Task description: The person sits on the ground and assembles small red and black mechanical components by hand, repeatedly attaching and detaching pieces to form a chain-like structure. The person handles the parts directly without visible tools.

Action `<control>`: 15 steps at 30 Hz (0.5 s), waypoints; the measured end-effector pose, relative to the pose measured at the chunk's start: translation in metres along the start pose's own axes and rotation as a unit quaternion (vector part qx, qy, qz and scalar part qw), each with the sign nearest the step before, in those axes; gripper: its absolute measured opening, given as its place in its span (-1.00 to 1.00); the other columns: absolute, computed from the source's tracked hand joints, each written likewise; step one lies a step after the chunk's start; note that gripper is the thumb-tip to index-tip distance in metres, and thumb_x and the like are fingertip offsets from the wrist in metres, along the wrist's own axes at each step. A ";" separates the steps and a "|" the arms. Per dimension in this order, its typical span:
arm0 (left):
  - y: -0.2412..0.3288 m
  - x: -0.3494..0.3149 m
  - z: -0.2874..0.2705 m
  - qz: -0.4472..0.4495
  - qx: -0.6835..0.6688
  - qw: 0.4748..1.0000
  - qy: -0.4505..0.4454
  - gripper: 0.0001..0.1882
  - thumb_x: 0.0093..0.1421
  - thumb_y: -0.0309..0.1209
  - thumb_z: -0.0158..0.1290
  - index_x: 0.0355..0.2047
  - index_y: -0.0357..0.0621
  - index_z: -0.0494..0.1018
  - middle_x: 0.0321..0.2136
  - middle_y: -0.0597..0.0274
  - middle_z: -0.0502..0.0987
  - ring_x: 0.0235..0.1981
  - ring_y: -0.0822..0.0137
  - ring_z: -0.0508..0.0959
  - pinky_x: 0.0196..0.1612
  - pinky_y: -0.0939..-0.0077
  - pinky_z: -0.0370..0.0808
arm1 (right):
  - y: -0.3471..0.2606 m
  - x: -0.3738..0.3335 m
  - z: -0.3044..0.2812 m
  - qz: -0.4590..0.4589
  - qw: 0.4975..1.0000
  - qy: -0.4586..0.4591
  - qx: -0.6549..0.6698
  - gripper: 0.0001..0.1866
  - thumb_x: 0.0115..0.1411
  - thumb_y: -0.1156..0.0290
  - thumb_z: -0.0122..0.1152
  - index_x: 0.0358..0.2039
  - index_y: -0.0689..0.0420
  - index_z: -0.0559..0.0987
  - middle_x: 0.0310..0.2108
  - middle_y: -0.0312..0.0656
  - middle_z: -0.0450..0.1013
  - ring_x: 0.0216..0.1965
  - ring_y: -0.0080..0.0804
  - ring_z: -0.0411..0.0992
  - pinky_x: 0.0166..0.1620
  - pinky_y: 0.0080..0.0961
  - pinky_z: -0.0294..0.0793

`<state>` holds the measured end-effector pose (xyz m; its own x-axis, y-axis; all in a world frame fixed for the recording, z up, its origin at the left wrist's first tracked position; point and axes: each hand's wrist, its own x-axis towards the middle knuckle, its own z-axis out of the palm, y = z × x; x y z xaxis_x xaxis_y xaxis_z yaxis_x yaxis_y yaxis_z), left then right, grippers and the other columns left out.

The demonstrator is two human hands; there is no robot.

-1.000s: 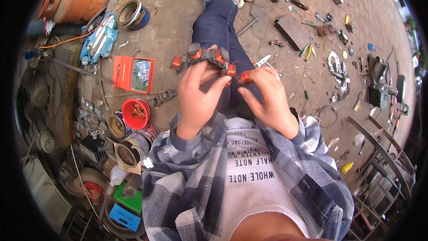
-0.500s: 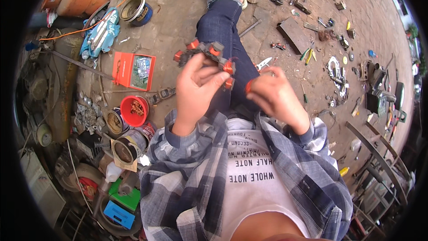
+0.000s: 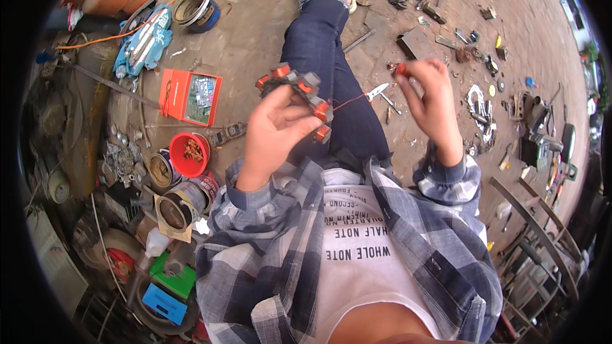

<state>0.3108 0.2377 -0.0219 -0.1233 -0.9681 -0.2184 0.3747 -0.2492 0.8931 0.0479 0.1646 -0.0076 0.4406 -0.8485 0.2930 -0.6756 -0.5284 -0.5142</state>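
Observation:
My left hand [image 3: 271, 134] is closed around a curved dark motor stator [image 3: 310, 81] wound with several red wire coils, held over my legs. Out to the right, my right hand [image 3: 435, 103] pinches a small red bundle of wire [image 3: 401, 69] in its fingertips. A thin red wire strand [image 3: 352, 98] runs from the stator's right side toward that bundle. Below the strand's path, just right of my knee, lies a tool with pale pointed blades [image 3: 377, 91]. My palm and fingers hide the lower part of the stator.
On my left stand a red bowl [image 3: 180, 170] with copper scraps, an open red box [image 3: 172, 95], and paint cans [image 3: 173, 211]. Scattered metal parts and a dark metal block [image 3: 415, 43] lie on the ground to the right. A metal frame [image 3: 539, 229] stands at lower right.
My right hand has swung from beside the stator outward to the right and farther off, drawing a strand of red wire out. My left hand has barely moved.

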 end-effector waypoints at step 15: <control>-0.009 0.006 -0.005 0.003 0.110 0.993 0.048 -0.63 0.12 -0.69 0.07 -0.04 -0.40 0.31 -0.28 0.06 0.56 -0.25 0.34 0.59 -0.17 0.52 0.54 | -0.027 -0.007 -0.037 0.034 0.769 -0.105 0.630 -0.77 0.18 0.24 0.20 -0.36 0.17 0.50 -0.41 -0.25 0.48 -0.31 -0.38 0.43 0.12 -0.20 0.18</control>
<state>0.3113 0.2339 -0.0332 -0.0290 -0.9704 -0.2398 0.1636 -0.2412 0.9566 0.0410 0.1842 0.0343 0.6041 -0.7801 0.1632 0.3490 0.0749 -0.9341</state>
